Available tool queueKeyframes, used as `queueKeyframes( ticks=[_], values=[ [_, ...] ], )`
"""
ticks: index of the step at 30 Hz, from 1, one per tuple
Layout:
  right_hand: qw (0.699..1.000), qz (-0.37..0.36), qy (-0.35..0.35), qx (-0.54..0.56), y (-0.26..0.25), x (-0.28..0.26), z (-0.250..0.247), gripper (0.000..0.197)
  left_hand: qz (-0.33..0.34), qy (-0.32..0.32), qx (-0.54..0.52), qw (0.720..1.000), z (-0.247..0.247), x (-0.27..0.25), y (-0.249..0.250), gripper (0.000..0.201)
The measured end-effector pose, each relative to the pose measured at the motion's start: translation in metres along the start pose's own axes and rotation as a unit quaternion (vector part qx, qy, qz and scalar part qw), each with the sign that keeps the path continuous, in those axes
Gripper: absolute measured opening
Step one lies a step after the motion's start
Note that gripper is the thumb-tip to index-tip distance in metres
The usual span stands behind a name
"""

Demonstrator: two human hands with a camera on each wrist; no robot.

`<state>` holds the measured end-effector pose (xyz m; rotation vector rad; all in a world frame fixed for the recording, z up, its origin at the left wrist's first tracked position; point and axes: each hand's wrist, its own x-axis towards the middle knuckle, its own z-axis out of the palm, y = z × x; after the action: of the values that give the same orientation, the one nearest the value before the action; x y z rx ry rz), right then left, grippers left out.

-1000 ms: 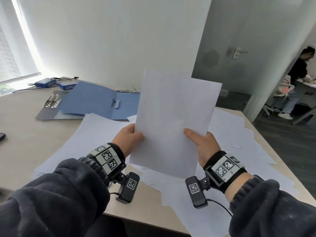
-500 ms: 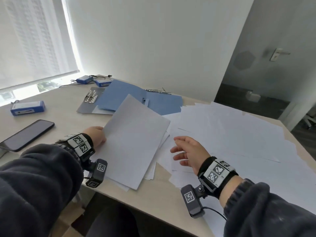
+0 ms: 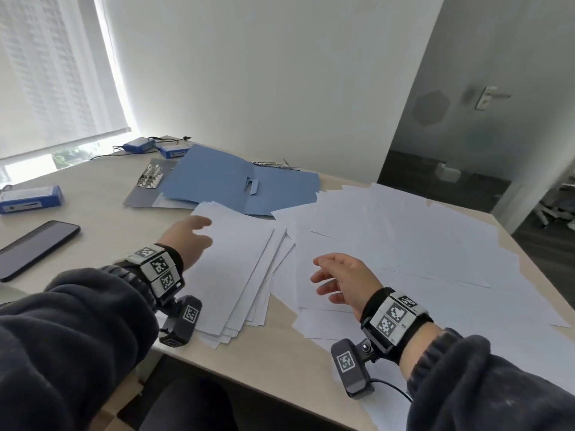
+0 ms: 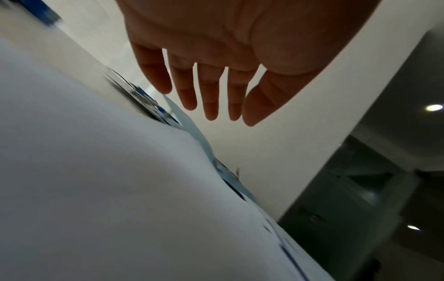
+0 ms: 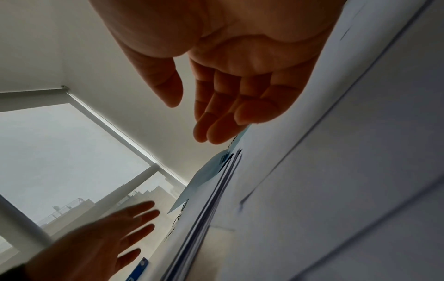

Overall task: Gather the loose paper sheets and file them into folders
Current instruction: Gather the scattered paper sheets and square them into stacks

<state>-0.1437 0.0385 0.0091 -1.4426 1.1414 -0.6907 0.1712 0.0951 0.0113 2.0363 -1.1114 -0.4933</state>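
A pale wooden tabletop (image 3: pixel 93 213) carries the work. At its far side an open blue folder (image 3: pixel 230 185) lies flat, overlapping a grey folder (image 3: pixel 140 197) with a metal clip mechanism (image 3: pixel 150 177). Near the window sit two small blue devices (image 3: pixel 137 144) with cables, a blue box (image 3: pixel 29 199) lies at the left edge, and a dark smartphone (image 3: pixel 34 247) rests face up in front of it. A dark door with a lever handle (image 3: pixel 488 98) stands at the right.

A stack of white sheets (image 3: pixel 236 269), roughly squared and fanned along its right edge, lies in front of the blue folder, its far corner overlapping the folder. Just to its right, loose paper sheets (image 3: pixel 404 241) spread in overlapping layers across the right half of the tabletop.

The left hand (image 3: pixel 186 237) hovers over the left edge of the stack; the left wrist view shows its fingers (image 4: pixel 209 91) straight and slightly spread, a wide grip holding nothing and clear of the paper. The right hand (image 3: pixel 345 278) is above the near edge of the loose sheets, fingers (image 5: pixel 216 123) relaxed and gently bent, thumb apart, its grip also loose and empty. Whether its fingertips touch the paper I cannot tell.
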Motion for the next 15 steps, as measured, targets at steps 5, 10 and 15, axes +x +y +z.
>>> queueKeyframes(
  ticks=[5, 10, 15],
  values=[
    [0.998, -0.003, 0.041, -0.053, 0.005, -0.014, -0.043, 0.018, 0.069, -0.108, -0.116, 0.985, 0.07, -0.033, 0.06, 0.027],
    [0.99, 0.014, 0.1, -0.099, 0.018, -0.031, -0.099, 0.016, 0.096, -0.192, -0.161, 0.963, 0.136, -0.059, 0.103, 0.024],
    [0.976, 0.029, 0.159, -0.145, 0.036, -0.036, -0.147, 0.011, 0.083, -0.208, -0.197, 0.955, 0.171, -0.058, 0.125, 0.02]
  ],
)
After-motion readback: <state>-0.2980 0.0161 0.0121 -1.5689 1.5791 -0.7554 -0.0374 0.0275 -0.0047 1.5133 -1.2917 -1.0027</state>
